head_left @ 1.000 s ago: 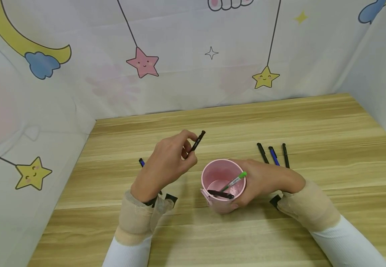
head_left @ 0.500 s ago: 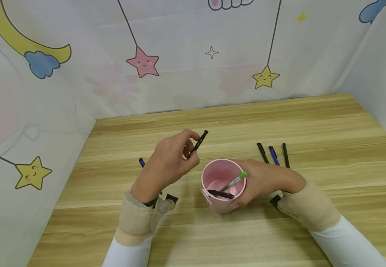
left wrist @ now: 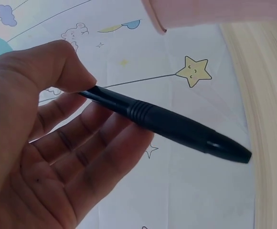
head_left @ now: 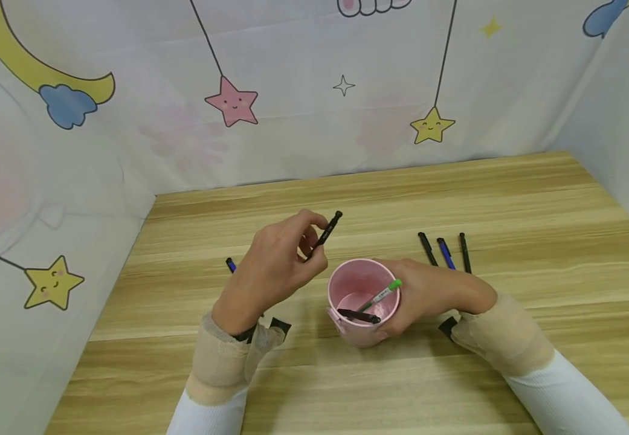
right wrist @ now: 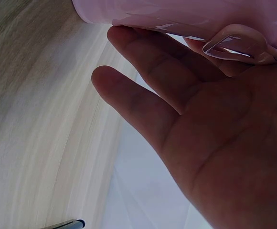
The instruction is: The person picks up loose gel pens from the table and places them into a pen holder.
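A black pen (head_left: 326,233) is pinched between thumb and fingers of my left hand (head_left: 270,260), held at a slant left of a pink bucket (head_left: 359,338). In the left wrist view the tapered end of the pen points away from the palm. My right hand (head_left: 423,290) holds the bucket by its right side, thumb near the front; the right wrist view shows some fingertips against its wall and a loop-shaped lug (right wrist: 243,43). Inside the bucket lie a pen with a green end (head_left: 382,295) and another black pen (head_left: 359,316).
Beyond the right forearm lie a black pen (head_left: 426,246), a blue pen (head_left: 446,252) and a second black one, their near ends hidden. A blue pen (head_left: 231,264) lies mostly hidden under the left hand. A printed cloth (head_left: 292,151) borders the wooden table (head_left: 347,399).
My left hand has shifted slightly to the right with the black pen, nearer the bucket. The right hand and the bucket have stayed in place.
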Demonstrator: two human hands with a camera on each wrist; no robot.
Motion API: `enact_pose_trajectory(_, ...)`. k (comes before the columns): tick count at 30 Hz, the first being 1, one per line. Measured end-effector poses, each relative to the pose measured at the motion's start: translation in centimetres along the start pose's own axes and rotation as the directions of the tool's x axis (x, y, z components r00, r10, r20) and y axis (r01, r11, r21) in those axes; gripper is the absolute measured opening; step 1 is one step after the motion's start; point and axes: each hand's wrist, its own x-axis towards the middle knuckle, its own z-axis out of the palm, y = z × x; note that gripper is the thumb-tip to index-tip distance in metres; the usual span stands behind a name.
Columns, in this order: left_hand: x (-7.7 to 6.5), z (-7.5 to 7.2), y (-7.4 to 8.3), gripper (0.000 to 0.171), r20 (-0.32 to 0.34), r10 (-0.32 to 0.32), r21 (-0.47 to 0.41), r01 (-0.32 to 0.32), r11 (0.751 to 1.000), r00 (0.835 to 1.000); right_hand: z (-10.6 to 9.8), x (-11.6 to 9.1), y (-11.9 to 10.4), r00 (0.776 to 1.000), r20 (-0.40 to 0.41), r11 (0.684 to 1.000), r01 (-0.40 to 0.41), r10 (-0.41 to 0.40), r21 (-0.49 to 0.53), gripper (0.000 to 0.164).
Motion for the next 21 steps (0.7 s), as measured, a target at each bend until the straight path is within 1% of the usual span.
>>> enact_pose_trajectory(12,0.16,-0.14,0.32,0.026,-0.021,0.017,-0.015,-0.017,1.0,1.0,-0.07,0.08,0.09,1.0,0.006,1.0,0.02,-0.02,0.009,0.079)
enact_pose_trajectory(17,0.19,-0.26,0.52,0.026,-0.045,0.03,-0.031,-0.031,0.999,0.999,-0.08,0.07,0.16,0.999,0.007,0.999,0.035,-0.035,0.001,0.079)
enact_pose_trajectory(21,0.19,-0.37,0.74,0.025,-0.067,0.039,-0.051,-0.042,0.998,0.997,-0.07,0.03,0.14,1.0,0.002,1.0,0.03,-0.03,-0.005,0.079)
